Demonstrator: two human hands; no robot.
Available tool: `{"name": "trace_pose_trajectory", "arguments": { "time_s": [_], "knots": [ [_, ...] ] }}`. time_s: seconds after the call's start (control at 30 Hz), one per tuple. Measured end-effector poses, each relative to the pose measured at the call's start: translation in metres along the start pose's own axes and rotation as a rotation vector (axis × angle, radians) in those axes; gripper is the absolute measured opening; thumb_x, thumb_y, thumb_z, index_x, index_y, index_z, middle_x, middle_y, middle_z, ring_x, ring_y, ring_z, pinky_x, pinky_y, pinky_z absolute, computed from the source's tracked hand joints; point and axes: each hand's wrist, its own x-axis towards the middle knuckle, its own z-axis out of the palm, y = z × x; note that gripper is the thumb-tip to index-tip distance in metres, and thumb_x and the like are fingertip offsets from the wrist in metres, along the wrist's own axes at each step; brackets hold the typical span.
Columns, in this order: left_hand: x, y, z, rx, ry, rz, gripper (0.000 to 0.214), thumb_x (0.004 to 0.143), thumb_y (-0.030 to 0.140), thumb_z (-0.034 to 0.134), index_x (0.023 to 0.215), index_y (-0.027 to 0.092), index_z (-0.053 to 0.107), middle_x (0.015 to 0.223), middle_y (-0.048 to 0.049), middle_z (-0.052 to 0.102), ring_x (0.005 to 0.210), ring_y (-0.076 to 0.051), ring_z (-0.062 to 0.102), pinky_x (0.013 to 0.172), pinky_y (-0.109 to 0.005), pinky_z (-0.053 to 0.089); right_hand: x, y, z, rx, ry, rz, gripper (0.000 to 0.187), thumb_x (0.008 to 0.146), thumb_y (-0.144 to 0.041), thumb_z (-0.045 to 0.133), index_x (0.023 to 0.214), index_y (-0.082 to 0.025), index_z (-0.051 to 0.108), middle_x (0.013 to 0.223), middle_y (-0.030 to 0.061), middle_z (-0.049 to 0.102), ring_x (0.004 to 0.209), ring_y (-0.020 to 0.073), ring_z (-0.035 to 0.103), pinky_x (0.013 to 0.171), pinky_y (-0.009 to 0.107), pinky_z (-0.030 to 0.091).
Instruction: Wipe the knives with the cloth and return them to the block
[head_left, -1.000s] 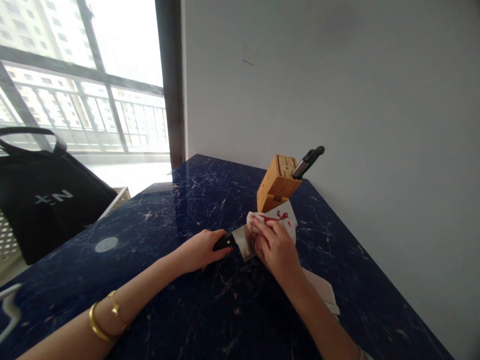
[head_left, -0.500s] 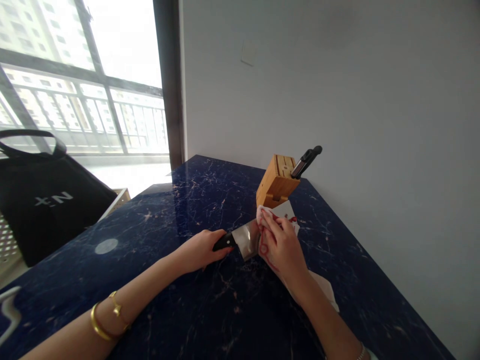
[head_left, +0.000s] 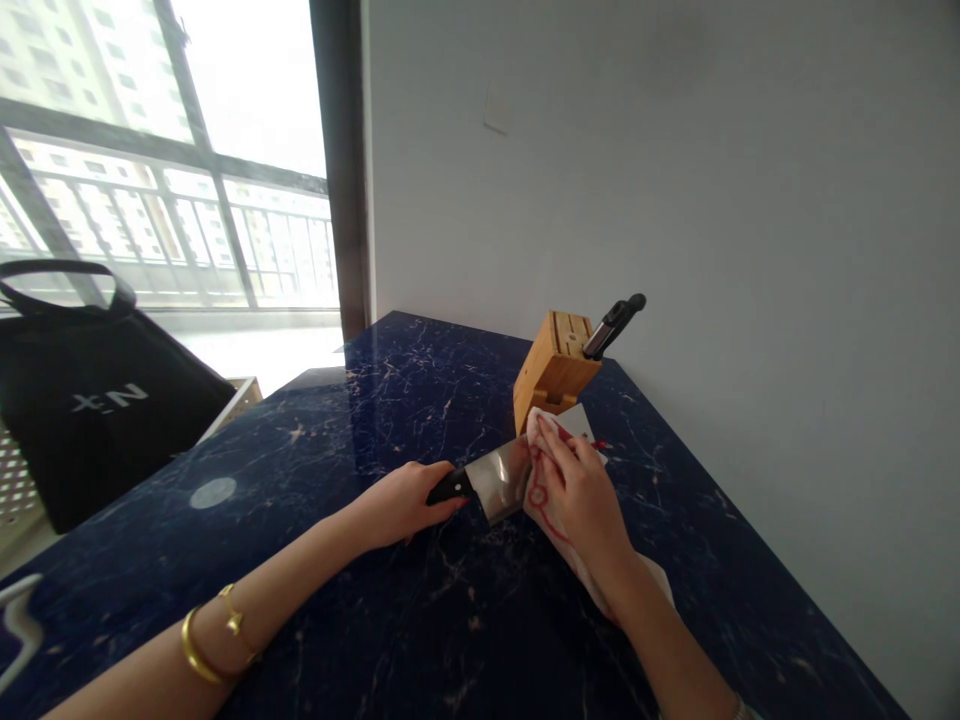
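Observation:
My left hand (head_left: 409, 503) is closed around the black handle of a cleaver (head_left: 496, 480), whose broad steel blade points right, above the dark blue tabletop. My right hand (head_left: 589, 490) grips a white cloth with red markings (head_left: 551, 505) and presses it over the far end of the blade. The cloth hangs down under my right forearm, and it hides the blade's tip. Just behind the cloth stands a wooden knife block (head_left: 551, 360). Black-handled tools (head_left: 615, 325) stick out of its right side. A white piece with red on it (head_left: 577, 420) shows between block and hand.
The marbled blue table (head_left: 420, 400) meets a grey wall (head_left: 675, 200) on the right. A black bag (head_left: 97, 400) sits beyond its left edge, on a perforated cream surface. A pale round spot (head_left: 213, 492) marks the table, and a white curved object (head_left: 22, 620) lies at lower left.
My right hand and the cloth have slid slightly right along the blade, leaving more steel uncovered. My left hand keeps the cleaver almost in the same place.

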Motion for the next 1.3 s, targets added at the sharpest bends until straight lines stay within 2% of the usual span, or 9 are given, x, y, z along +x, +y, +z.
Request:
{"name": "trace_pose_trajectory", "arguments": {
  "time_s": [0.07, 0.17, 0.3, 0.4, 0.5, 0.63, 0.87, 1.07, 1.3],
  "knots": [
    [0.000, 0.000, 0.000, -0.001, 0.002, 0.000, 0.030, 0.079, 0.046, 0.044, 0.085, 0.019, 0.054, 0.060, 0.0008, 0.060, 0.040, -0.011, 0.055, 0.037, -0.018, 0.034, 0.000, 0.003, 0.000, -0.020, 0.005, 0.010, 0.045, 0.087, -0.023, 0.036, 0.131, -0.024, 0.034, 0.087, 0.0071, 0.050, 0.083, 0.0192, 0.049, 0.078, 0.037, 0.044],
    [0.001, -0.001, 0.001, -0.014, -0.011, -0.007, 0.032, 0.079, 0.048, 0.043, 0.083, 0.018, 0.052, 0.058, 0.0013, 0.059, 0.038, -0.011, 0.054, 0.036, -0.018, 0.034, -0.005, -0.011, 0.004, -0.050, -0.052, -0.087, 0.044, 0.087, -0.022, 0.036, 0.130, -0.022, 0.036, 0.082, 0.0072, 0.050, 0.080, 0.0187, 0.050, 0.076, 0.036, 0.045],
    [0.000, -0.001, 0.002, -0.005, -0.006, -0.001, 0.031, 0.079, 0.049, 0.043, 0.080, 0.019, 0.050, 0.058, 0.0025, 0.059, 0.037, -0.011, 0.055, 0.036, -0.018, 0.035, -0.008, -0.032, 0.007, -0.068, -0.129, -0.230, 0.042, 0.086, -0.024, 0.039, 0.128, -0.029, 0.039, 0.079, 0.0055, 0.050, 0.078, 0.0184, 0.050, 0.076, 0.036, 0.045],
    [-0.001, 0.003, -0.001, 0.021, -0.001, 0.006, 0.030, 0.080, 0.047, 0.042, 0.080, 0.019, 0.051, 0.057, 0.0023, 0.059, 0.039, -0.011, 0.055, 0.038, -0.018, 0.035, -0.004, -0.023, 0.004, -0.015, -0.111, -0.142, 0.041, 0.087, -0.024, 0.036, 0.128, -0.026, 0.040, 0.083, 0.0069, 0.051, 0.080, 0.0185, 0.050, 0.076, 0.035, 0.045],
    [-0.001, 0.006, -0.004, 0.049, -0.005, 0.011, 0.028, 0.080, 0.045, 0.043, 0.082, 0.019, 0.054, 0.056, 0.0019, 0.060, 0.041, -0.012, 0.056, 0.040, -0.018, 0.035, 0.003, 0.005, -0.001, 0.055, -0.021, 0.004, 0.042, 0.088, -0.024, 0.034, 0.130, -0.024, 0.037, 0.092, 0.0083, 0.052, 0.088, 0.0193, 0.050, 0.080, 0.037, 0.044],
    [-0.001, 0.007, -0.003, 0.078, 0.011, 0.003, 0.026, 0.080, 0.043, 0.045, 0.082, 0.020, 0.054, 0.059, 0.0013, 0.061, 0.043, -0.012, 0.056, 0.041, -0.019, 0.035, 0.006, 0.031, -0.004, 0.065, 0.097, 0.081, 0.042, 0.087, -0.025, 0.034, 0.129, -0.023, 0.037, 0.099, 0.0093, 0.051, 0.095, 0.0206, 0.049, 0.086, 0.039, 0.041],
    [-0.002, 0.008, -0.003, 0.083, 0.025, 0.012, 0.026, 0.080, 0.043, 0.044, 0.085, 0.020, 0.056, 0.059, 0.0016, 0.061, 0.044, -0.012, 0.055, 0.041, -0.019, 0.035, 0.003, 0.011, -0.002, 0.089, -0.002, -0.011, 0.045, 0.087, -0.022, 0.033, 0.132, -0.024, 0.032, 0.095, 0.0087, 0.052, 0.091, 0.0196, 0.050, 0.084, 0.038, 0.042],
    [-0.001, 0.007, -0.002, 0.076, 0.025, 0.010, 0.027, 0.079, 0.045, 0.044, 0.081, 0.020, 0.054, 0.059, 0.0015, 0.060, 0.043, -0.012, 0.055, 0.041, -0.019, 0.034, 0.006, 0.025, -0.002, 0.176, 0.133, 0.110, 0.044, 0.087, -0.023, 0.031, 0.131, -0.023, 0.032, 0.114, 0.0099, 0.049, 0.105, 0.0197, 0.045, 0.091, 0.040, 0.037],
    [0.000, 0.004, 0.000, 0.067, 0.025, 0.021, 0.027, 0.079, 0.045, 0.045, 0.079, 0.019, 0.052, 0.058, 0.0012, 0.060, 0.044, -0.012, 0.055, 0.042, -0.019, 0.035, 0.007, 0.026, -0.004, 0.175, 0.200, 0.187, 0.043, 0.087, -0.023, 0.030, 0.130, -0.022, 0.036, 0.108, 0.0093, 0.053, 0.099, 0.0201, 0.049, 0.086, 0.039, 0.040]
  ]
}}
